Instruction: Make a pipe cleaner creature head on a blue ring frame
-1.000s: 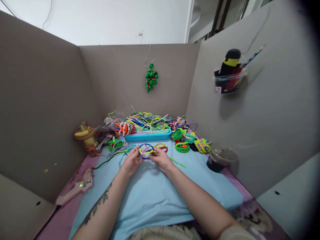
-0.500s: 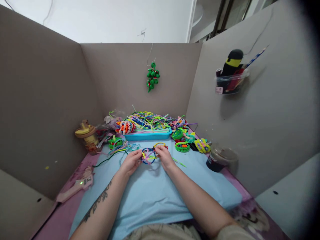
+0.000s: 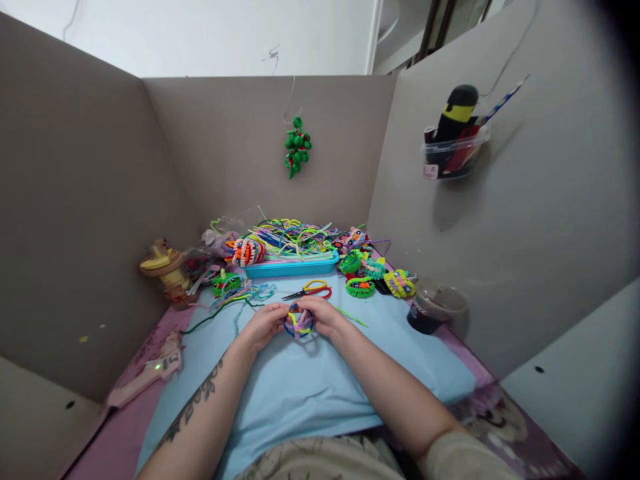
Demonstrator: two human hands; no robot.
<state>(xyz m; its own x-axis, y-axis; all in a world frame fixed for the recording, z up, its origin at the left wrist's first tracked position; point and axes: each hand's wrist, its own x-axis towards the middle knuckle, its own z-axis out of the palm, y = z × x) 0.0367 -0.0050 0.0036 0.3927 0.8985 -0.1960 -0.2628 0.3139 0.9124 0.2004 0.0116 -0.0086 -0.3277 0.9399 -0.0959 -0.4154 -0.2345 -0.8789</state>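
Note:
Between both hands sits a small round frame of bent pipe cleaners [image 3: 301, 331], a dark blue ring with pink and yellow strands crossing inside it. My left hand [image 3: 267, 325] pinches its left side with the thumb and fingers. At its upper right edge, my right hand [image 3: 320, 315] grips the ring, fingers curled over the top. Fingertips cover parts of the ring. Just beyond the hands lie scissors [image 3: 315, 291] with yellow and red handles. A bright green pipe cleaner piece [image 3: 353, 317] rests right of my right hand.
A blue tray [image 3: 293, 269] heaped with pipe cleaners stands at the back. Fuzzy figures [image 3: 360, 287] sit at its right, near a lidded cup [image 3: 430, 310]. A pink glue gun [image 3: 150, 380] with a lit green light lies left. Grey panels [image 3: 260, 147] enclose the table.
Both hands have brought the ring slightly lower and nearer, turning it. My right hand has shifted from its right side to its upper edge. The scissors now show fully.

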